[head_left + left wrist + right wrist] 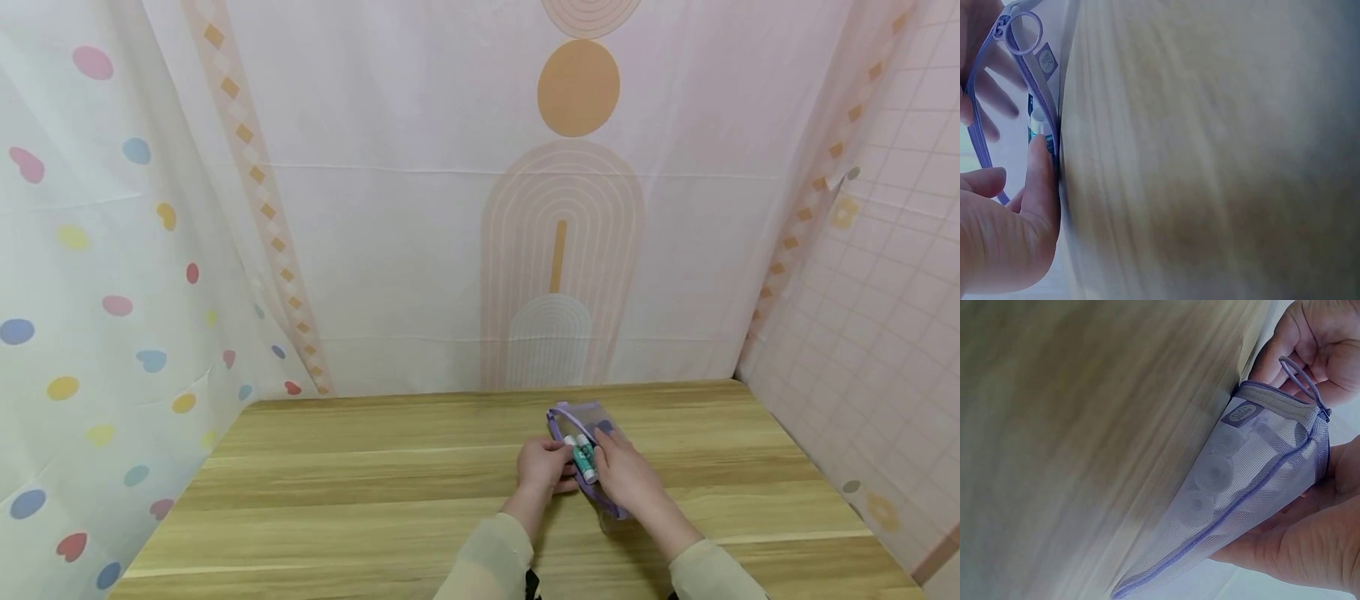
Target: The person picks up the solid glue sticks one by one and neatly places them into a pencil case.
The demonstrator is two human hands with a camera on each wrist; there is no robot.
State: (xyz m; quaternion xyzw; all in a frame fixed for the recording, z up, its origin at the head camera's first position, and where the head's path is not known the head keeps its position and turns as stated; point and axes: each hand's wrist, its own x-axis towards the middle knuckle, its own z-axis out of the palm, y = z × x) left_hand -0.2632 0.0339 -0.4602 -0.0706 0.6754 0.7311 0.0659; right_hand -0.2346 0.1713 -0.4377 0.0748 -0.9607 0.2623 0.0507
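Observation:
A purple-edged mesh zip pouch (602, 414) stands on the table with its zip undone. Green glue sticks (584, 463) with white ends show in the opening, and round ends (1214, 473) press against the mesh in the right wrist view. My left hand (542, 465) grips the near rim, thumb over it by the glue sticks and fingers outside. In the left wrist view, one left fingertip overlaps a glue stick's white end (1039, 123). My right hand (628, 477) holds the pouch from its right side. Mesh partly hides the right fingers in the right wrist view.
The wood-grain table (337, 492) reaches back to a patterned curtain (405, 275). Other curtains hang at the left (90, 267) and right (870, 333). A ring-shaped zip pull (1024, 33) stands out at one end of the pouch.

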